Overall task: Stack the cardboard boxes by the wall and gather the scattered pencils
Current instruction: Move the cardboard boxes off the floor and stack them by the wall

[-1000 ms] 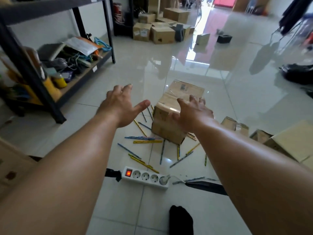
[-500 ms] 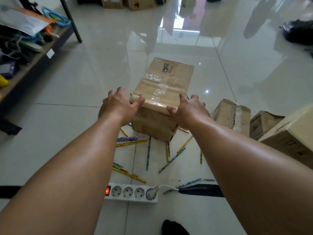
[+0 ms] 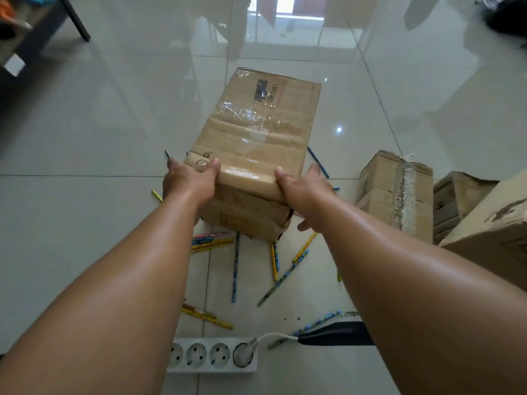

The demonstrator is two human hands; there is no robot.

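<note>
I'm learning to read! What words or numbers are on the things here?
"UN 3481": sideways on the label of the cardboard box; slightly blurred.
Pen scribble near the left hand: unreadable.
Print on the side box: too blurred.
Pencils: print too small.

The box (image 3: pixel 256 129) covers parts of several pencils (image 3: pixel 317 162); its label is too blurred to read. The left arm (image 3: pixel 114 280) hides the strip's (image 3: pixel 211 354) 7 o'clock end. A carton (image 3: pixel 496 232) at 4 o'clock and a shelf (image 3: pixel 37 32) at 11 run out of view.
</note>
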